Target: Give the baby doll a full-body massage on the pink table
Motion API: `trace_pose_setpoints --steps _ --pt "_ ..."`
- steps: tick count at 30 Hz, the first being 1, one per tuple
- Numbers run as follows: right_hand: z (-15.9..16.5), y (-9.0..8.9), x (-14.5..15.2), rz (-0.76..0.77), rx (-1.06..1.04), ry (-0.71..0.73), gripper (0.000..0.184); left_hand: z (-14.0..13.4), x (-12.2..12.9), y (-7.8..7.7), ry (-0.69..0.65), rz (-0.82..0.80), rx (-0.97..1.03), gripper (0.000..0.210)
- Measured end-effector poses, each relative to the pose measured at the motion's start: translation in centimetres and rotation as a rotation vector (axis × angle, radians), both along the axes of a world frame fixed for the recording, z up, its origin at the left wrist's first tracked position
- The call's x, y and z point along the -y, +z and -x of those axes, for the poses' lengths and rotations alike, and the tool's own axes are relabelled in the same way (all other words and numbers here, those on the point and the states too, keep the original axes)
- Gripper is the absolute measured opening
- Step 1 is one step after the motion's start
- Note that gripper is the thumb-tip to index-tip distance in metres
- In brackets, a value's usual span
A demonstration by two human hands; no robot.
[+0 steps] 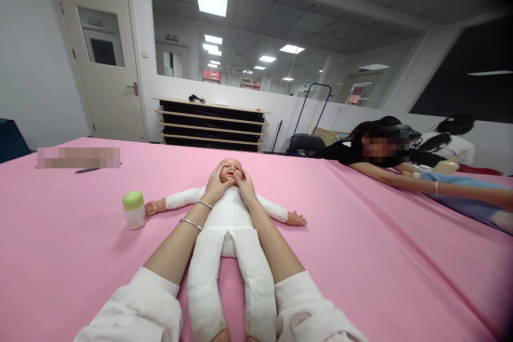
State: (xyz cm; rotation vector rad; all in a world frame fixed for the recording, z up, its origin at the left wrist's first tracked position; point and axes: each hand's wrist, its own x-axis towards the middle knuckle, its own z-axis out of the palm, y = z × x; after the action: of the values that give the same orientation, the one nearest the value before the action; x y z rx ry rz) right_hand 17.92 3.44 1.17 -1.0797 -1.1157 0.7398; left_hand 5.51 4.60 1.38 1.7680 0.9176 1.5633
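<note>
A baby doll with a white cloth body lies on its back, arms spread out and feet toward me. My left hand cups the left side of its head, fingers curved along the cheek and thumb near the mouth. On the opposite cheek rests my right hand, curved round the face in the same way. Between the two hands the doll's face looks up. Beside the doll's outstretched hand at the left stands a small jar with a green lid.
A pink cloth covers the table. At the far left lies a blurred-out item with a dark pen-like object near it. To the right, another person leans over the table, arms stretched toward a blue cloth item. Shelves stand behind.
</note>
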Motion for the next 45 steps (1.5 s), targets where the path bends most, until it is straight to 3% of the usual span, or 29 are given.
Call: trace_pose_setpoints --steps 4,14,27,40,45 --pt "-0.1 -0.3 -0.3 -0.006 0.004 0.002 0.069 0.0 -0.2 -0.3 0.012 -0.018 -0.02 0.065" --pt "0.1 -0.2 -0.5 -0.003 -0.031 -0.021 0.051 -0.2 -1.7 -1.0 -0.022 0.037 0.061 0.04" --pt "0.0 -0.1 -0.2 -0.006 0.02 -0.001 0.068 -0.1 -0.4 -0.5 0.025 0.001 -0.042 0.071" --pt "0.0 -0.2 -0.4 -0.024 0.006 0.01 0.052 -0.2 -1.2 -0.6 -0.017 0.066 0.073 0.044" --pt "0.0 -0.3 -0.6 -0.026 0.0 0.013 0.049 -0.2 -1.1 -0.4 -0.017 0.093 0.089 0.043"
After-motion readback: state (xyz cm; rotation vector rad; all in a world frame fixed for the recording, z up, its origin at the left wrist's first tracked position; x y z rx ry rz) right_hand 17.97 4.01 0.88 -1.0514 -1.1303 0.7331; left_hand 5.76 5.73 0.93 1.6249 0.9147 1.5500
